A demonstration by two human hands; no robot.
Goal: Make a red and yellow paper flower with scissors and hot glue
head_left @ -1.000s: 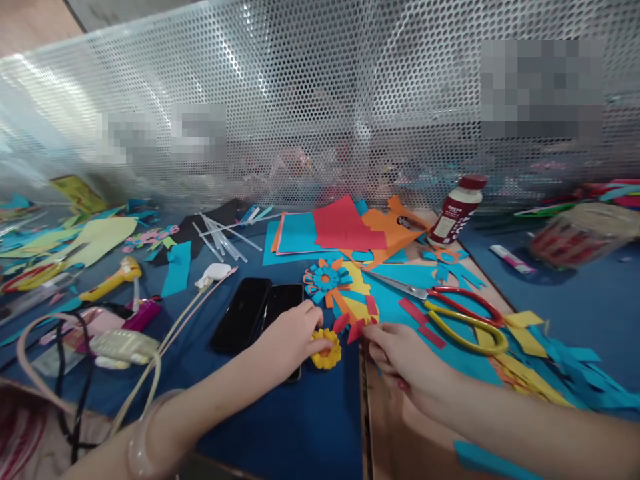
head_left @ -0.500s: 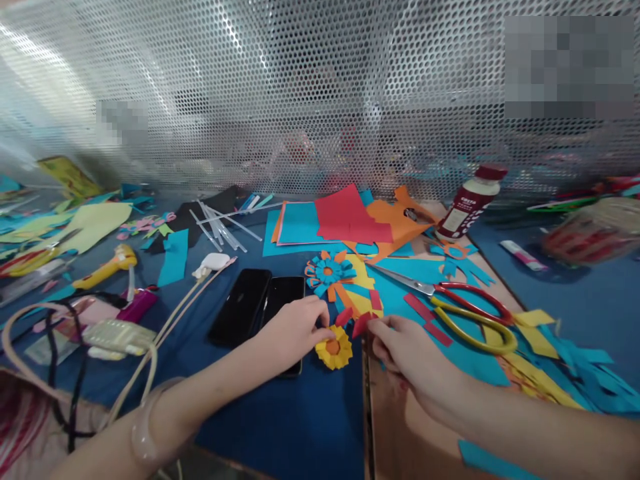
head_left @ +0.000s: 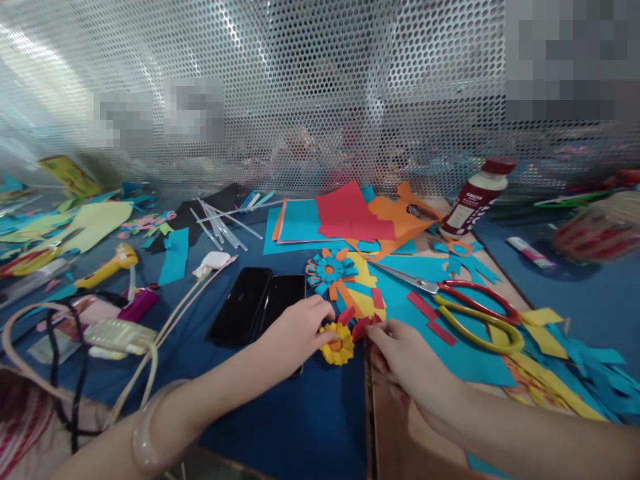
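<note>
My left hand (head_left: pixel 300 327) is closed, with thumb and fingers gripping the left edge of a yellow paper flower (head_left: pixel 345 355) with an orange centre. Between the thumb and fingertips of my right hand (head_left: pixel 407 353) is a small red paper piece (head_left: pixel 361 327), close to the flower's upper right. Another red paper scrap (head_left: pixel 346 315) shows just above the flower. Behind it lies a blue and orange paper flower (head_left: pixel 330 270) on yellow paper. Part of the yellow flower's left side is hidden by my left fingers.
Open scissors (head_left: pixel 480 313) lie on blue paper beyond my right hand. Two phones (head_left: pixel 241 307) sit by my left forearm. Farther off are stacked coloured sheets (head_left: pixel 305 223), a bottle (head_left: pixel 473 200), clear glue sticks (head_left: pixel 220 227), a yellow glue gun (head_left: pixel 107 267) and cables (head_left: pixel 165 320).
The yellow flower has shifted slightly up and right with my left hand, its face tilted a little differently. My right hand keeps its pinch on the red paper. The view has moved slightly.
</note>
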